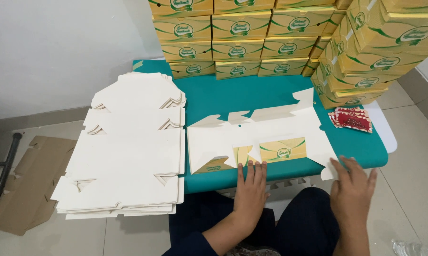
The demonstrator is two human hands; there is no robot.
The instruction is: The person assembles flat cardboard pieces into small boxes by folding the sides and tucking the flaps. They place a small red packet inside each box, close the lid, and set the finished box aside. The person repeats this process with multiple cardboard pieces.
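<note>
A flat, unfolded cardboard box blank [270, 130] lies white side up on the teal table [214, 95], with yellow-green printed flaps folded over along its near edge. My left hand [250, 187] rests flat at the table's front edge, fingertips touching the folded flaps near the middle. My right hand [352, 185] lies flat with fingers apart at the blank's near right corner. Neither hand grips anything.
A thick stack of white flat blanks [128, 147] covers the table's left side and overhangs it. Finished yellow boxes [252, 38] are piled high at the back and right. Small red packets [351, 118] lie right of the blank. Brown cardboard [29, 185] lies on the floor.
</note>
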